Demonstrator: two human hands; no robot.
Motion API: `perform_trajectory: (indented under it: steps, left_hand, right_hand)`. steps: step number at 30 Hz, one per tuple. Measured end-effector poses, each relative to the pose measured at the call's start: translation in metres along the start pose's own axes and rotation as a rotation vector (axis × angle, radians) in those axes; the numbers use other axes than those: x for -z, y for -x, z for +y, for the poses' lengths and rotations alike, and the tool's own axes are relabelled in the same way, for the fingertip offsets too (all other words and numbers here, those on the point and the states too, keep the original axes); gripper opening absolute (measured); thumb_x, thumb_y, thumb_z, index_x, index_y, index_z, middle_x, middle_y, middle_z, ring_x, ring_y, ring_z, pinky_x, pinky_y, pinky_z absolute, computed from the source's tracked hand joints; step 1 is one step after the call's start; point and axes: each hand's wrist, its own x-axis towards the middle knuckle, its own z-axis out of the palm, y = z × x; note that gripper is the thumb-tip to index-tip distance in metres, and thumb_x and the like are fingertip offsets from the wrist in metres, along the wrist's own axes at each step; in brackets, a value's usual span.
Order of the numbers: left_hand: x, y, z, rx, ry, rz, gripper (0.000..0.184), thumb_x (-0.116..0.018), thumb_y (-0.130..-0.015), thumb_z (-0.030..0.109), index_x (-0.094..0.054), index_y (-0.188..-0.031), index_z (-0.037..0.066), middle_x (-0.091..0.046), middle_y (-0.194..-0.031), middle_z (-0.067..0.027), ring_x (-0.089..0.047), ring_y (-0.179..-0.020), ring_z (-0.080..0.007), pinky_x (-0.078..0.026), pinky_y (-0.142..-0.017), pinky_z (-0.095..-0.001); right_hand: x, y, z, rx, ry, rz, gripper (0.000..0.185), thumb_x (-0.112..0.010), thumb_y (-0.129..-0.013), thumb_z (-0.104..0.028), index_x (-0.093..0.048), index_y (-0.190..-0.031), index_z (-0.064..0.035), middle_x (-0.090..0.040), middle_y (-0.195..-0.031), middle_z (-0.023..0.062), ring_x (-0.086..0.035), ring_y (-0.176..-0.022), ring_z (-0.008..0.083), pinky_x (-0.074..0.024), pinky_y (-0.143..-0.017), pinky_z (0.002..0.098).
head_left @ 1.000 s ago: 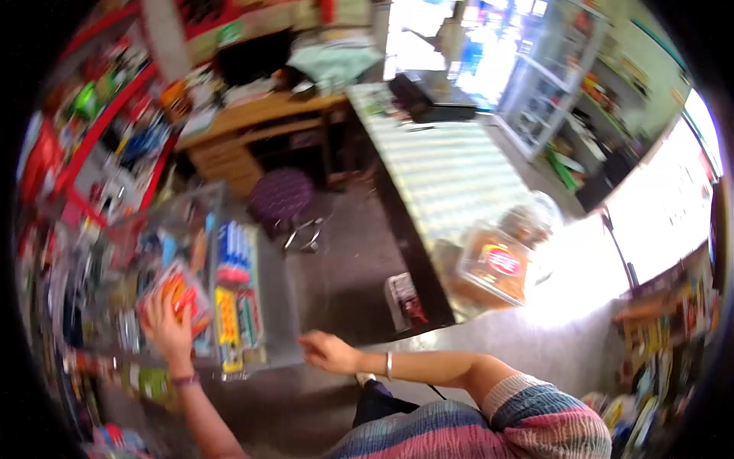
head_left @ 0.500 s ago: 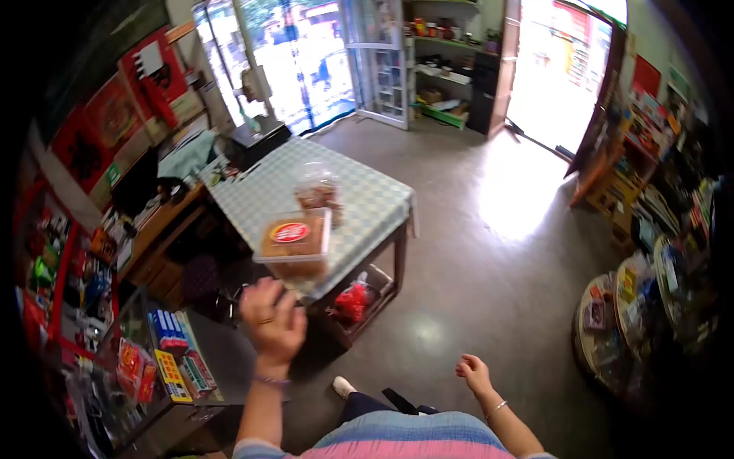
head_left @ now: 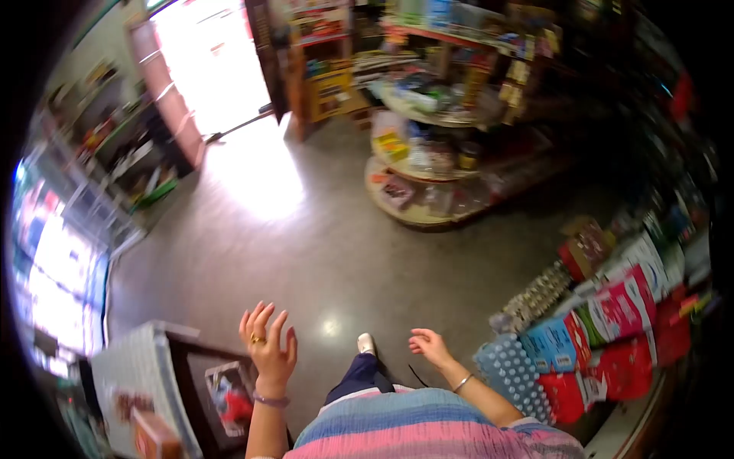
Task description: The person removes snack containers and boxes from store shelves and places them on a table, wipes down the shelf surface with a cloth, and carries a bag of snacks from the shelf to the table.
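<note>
My left hand (head_left: 269, 346) is raised at the lower middle of the view, its fingers apart and nothing in them. It wears a ring and a band at the wrist. Lower right of it, my right hand (head_left: 431, 346) hangs in the air with fingers loosely bent and apart, also holding nothing; a bracelet is on that wrist. Closest to the left hand is the cloth-covered table (head_left: 115, 375), with a blurred brown-filled plastic box (head_left: 153, 436) on it. Neither hand touches anything.
A rounded tiered shelf (head_left: 424, 222) with packaged goods stands ahead. Bright packets (head_left: 612, 314) and a dotted blue item (head_left: 516, 371) lie close on the right. An open doorway (head_left: 214, 69) is at the upper left, beyond the grey floor (head_left: 306, 260).
My view has swung right: the table has slid to the lower left and the tiered shelf has come nearer the middle. Both hands still hold nothing.
</note>
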Motion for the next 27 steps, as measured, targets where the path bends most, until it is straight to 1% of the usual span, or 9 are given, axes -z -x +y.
perform_trajectory:
  steps: [5,8,9,12,13,16,20,23,27]
  left_hand:
    - [-0.113,-0.077,0.002,-0.048,0.134,-0.038,0.032,-0.062,-0.075,0.009,-0.061,-0.107,0.009,-0.053,-0.12,-0.0103,-0.048,-0.117,-0.0311,-0.032,-0.102,-0.0489]
    - [-0.175,-0.129,0.011,-0.054,0.239,-0.064,0.032,-0.062,-0.075,0.009,-0.061,-0.107,0.009,-0.053,-0.119,-0.0104,-0.047,-0.118,-0.0308,-0.031,-0.102,-0.0493]
    - [-0.194,-0.149,0.015,-0.046,0.268,-0.061,0.032,-0.063,-0.075,0.008,-0.061,-0.107,0.008,-0.054,-0.119,-0.0106,-0.047,-0.116,-0.0313,-0.034,-0.1,-0.0474]
    - [-0.258,-0.199,0.031,-0.032,0.429,-0.111,0.033,-0.064,-0.074,0.008,-0.061,-0.106,0.008,-0.054,-0.118,-0.0107,-0.048,-0.113,-0.032,-0.037,-0.097,-0.0449]
    - [-0.274,-0.217,0.042,-0.07,0.442,-0.139,0.033,-0.065,-0.072,0.008,-0.061,-0.105,0.007,-0.055,-0.116,-0.0114,-0.049,-0.109,-0.0324,-0.039,-0.094,-0.043]
    - [-0.319,-0.27,0.087,-0.199,0.581,-0.245,0.033,-0.065,-0.072,0.008,-0.061,-0.105,0.006,-0.055,-0.115,-0.0121,-0.05,-0.108,-0.0323,-0.039,-0.092,-0.0427]
    - [-0.38,-0.322,0.162,-0.375,0.689,-0.323,0.034,-0.067,-0.071,0.011,-0.062,-0.105,0.007,-0.055,-0.115,-0.0121,-0.051,-0.106,-0.0318,-0.04,-0.091,-0.0424]
    - [-0.418,-0.348,0.225,-0.487,0.736,-0.353,0.037,-0.068,-0.072,0.012,-0.061,-0.108,0.008,-0.055,-0.115,-0.0115,-0.051,-0.107,-0.0314,-0.04,-0.092,-0.0431]
    - [-0.458,-0.382,0.317,-0.621,0.736,-0.359,0.041,-0.068,-0.071,0.011,-0.059,-0.111,0.008,-0.053,-0.117,-0.0108,-0.051,-0.108,-0.0315,-0.04,-0.093,-0.0433]
  right_hand:
    - [0.028,-0.071,-0.06,0.121,-0.043,0.099,0.029,-0.053,-0.092,-0.009,-0.052,-0.119,0.0018,-0.064,-0.097,0.0121,-0.063,-0.082,0.0151,-0.0535,-0.071,0.0265]
    - [0.056,-0.105,-0.097,0.041,-0.033,0.167,0.029,-0.052,-0.093,-0.009,-0.051,-0.12,0.0009,-0.062,-0.098,0.0109,-0.062,-0.084,0.0157,-0.0524,-0.073,0.0267]
    - [0.064,-0.116,-0.11,0.036,-0.021,0.197,0.029,-0.052,-0.093,-0.008,-0.051,-0.12,0.0012,-0.062,-0.098,0.0112,-0.062,-0.084,0.0159,-0.0524,-0.072,0.0264]
    - [0.103,-0.146,-0.125,0.084,-0.044,0.28,0.029,-0.052,-0.093,-0.008,-0.05,-0.12,0.0012,-0.062,-0.098,0.0115,-0.062,-0.084,0.0162,-0.0525,-0.072,0.0263]
    - [0.115,-0.15,-0.126,0.074,-0.087,0.341,0.03,-0.053,-0.092,-0.008,-0.05,-0.121,0.0011,-0.062,-0.099,0.0122,-0.062,-0.084,0.0162,-0.0525,-0.071,0.0261]
    - [0.155,-0.152,-0.125,0.112,-0.189,0.515,0.03,-0.054,-0.092,-0.008,-0.051,-0.12,0.0013,-0.063,-0.098,0.0126,-0.063,-0.082,0.0163,-0.0531,-0.07,0.0262]
    - [0.212,-0.146,-0.108,0.08,-0.34,0.728,0.029,-0.055,-0.09,-0.008,-0.053,-0.117,0.002,-0.064,-0.095,0.0131,-0.064,-0.078,0.0175,-0.0539,-0.067,0.0269]
    - [0.267,-0.152,-0.106,0.07,-0.461,0.797,0.029,-0.056,-0.089,-0.007,-0.054,-0.116,0.0022,-0.065,-0.094,0.0131,-0.064,-0.077,0.0182,-0.0541,-0.066,0.0276]
    - [0.35,-0.181,-0.135,0.083,-0.53,0.818,0.027,-0.054,-0.089,-0.006,-0.055,-0.114,0.002,-0.065,-0.091,0.0129,-0.064,-0.075,0.018,-0.0543,-0.065,0.0285]
